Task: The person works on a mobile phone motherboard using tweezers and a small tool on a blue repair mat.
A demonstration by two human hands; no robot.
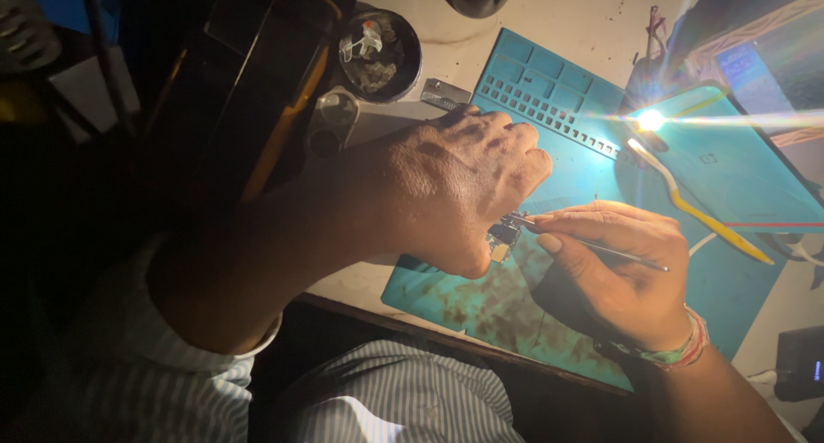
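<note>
Right hand: closed in a pen-like pinch on a thin dark metal probe, kept low and slanted so the tip can be steered finely.
Left hand: curled down just left of the probe tip, pinning a small dark circuit part; the fingers are hidden beneath, so the exact grip cannot be told.
Stained teal silicone work mat: spread under both hands as a bed.
Yellow-handled brush: laid beyond the right hand, untouched.
Round dark dish of scraps: set beyond the left hand.
</note>
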